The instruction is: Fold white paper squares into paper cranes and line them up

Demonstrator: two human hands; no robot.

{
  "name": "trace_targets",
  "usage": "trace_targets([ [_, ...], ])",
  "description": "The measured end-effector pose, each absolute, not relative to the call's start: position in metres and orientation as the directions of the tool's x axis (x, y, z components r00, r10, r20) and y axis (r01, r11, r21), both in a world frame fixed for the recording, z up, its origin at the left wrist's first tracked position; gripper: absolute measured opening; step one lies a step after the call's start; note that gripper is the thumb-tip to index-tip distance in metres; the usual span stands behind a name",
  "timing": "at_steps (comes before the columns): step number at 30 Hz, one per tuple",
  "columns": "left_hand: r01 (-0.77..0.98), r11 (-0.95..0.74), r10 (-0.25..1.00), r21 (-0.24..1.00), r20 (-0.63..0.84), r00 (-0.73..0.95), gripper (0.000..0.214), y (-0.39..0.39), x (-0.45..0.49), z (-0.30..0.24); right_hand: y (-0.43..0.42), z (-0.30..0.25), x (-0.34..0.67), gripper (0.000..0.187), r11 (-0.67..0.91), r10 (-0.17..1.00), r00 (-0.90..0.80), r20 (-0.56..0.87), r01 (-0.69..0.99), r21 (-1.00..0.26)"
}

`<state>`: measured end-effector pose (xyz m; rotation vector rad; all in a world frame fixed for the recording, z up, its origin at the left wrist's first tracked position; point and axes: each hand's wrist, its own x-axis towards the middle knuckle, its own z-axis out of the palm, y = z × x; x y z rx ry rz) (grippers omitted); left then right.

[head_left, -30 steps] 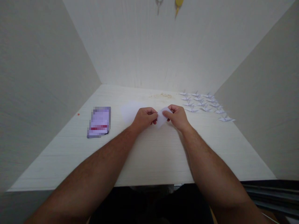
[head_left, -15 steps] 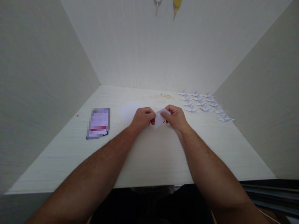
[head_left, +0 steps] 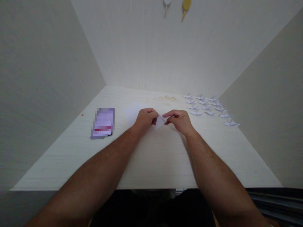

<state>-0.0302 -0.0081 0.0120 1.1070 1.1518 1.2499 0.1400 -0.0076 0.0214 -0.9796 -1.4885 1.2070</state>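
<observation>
A small piece of folded white paper (head_left: 160,123) is held up over the middle of the table, between my two hands. My left hand (head_left: 147,117) pinches its left corner between thumb and fingers. On the other side, my right hand (head_left: 178,120) grips the right part, where a flap of the paper stands lifted under the fingers. The fingertips cover both ends of the paper. Just behind my left hand lie flat white sheets (head_left: 131,111), partly hidden by it.
Several white paper cranes (head_left: 205,105) stand in rows at the back right of the white table (head_left: 156,164). A tablet or phone with a blurred screen (head_left: 103,123) lies to the left. Walls close in the back and sides. Two hooks, one yellow (head_left: 186,5), hang on the back wall.
My right hand has shifted its hold, with its fingers now straighter over the paper, and a flap has lifted. The whole view has moved slightly. My left hand keeps its pinch.
</observation>
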Motion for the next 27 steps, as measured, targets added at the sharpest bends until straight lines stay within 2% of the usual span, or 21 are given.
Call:
trace_targets([
  [11,-0.163,0.056,0.998,0.985,-0.057,-0.005,0.011,-0.0082,-0.0294,0.0119,-0.0073,0.0199,0.1395,0.011,0.196,0.959,-0.216,0.186,0.026,-0.98],
  [18,-0.189,0.07,0.99,0.979,-0.045,0.136,0.02,-0.0083,-0.033,0.0137,-0.0084,0.0229,0.1415,0.013,0.206,0.962,-0.192,0.195,0.036,-0.978],
  [24,-0.118,0.041,0.992,0.992,-0.026,0.125,0.017,-0.008,-0.0336,0.0118,-0.0089,0.0243,0.1411,0.009,0.209,0.955,-0.226,0.192,0.05,-0.977],
  [27,-0.066,-0.002,0.994,0.998,0.009,0.11,0.017,-0.0067,-0.035,0.0093,-0.0092,0.0262,0.142,0.02,0.177,0.953,-0.253,0.169,0.008,-0.984],
])
